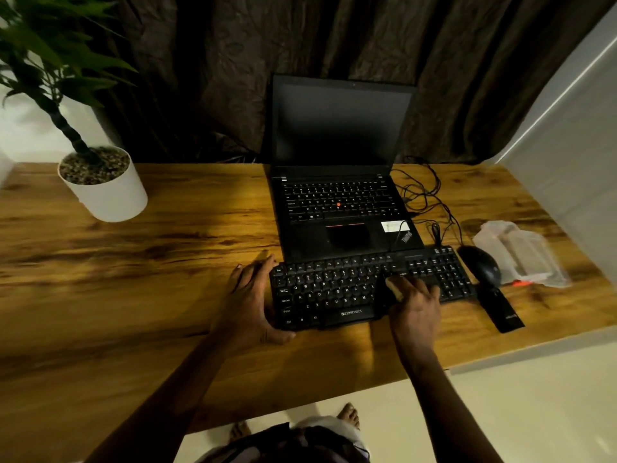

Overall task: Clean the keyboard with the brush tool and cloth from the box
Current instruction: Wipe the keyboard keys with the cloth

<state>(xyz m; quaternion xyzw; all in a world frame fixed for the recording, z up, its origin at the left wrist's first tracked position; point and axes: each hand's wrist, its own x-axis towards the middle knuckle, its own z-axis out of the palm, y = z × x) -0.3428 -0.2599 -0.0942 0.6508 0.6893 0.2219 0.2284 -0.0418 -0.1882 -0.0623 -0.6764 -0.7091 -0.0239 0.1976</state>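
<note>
We see both forearms reaching in from the near edge of the desk [133, 279]; the left hand [248, 302] wraps the left end of the keyboard [334, 289], thumb along its near edge and fingers up its far corner, clamped on it; the right hand [414, 305] lies palm down over the right part of the letter keys, its fingers [395, 285] bent and pressing down; a dark patch [382, 295] sits just beside and under those fingers and hides the keys there, and we cannot tell whether it is something the hand holds or only shadow, so we cannot call that hand's grip either way.

The keyboard lies flat with its long axis running left to right across the desk, the right end angled slightly farther from us; its far edge sits right against the front of the open laptop [337, 202], and the number pad is at the right end, near the mouse [480, 264].

It is black with pale key legends, and we read ZEBRONICS on the space bar; a clear plastic box [524, 255] lies beyond the mouse to the right, and a flat black case [500, 310] lies just off the keyboard's right end.
</note>
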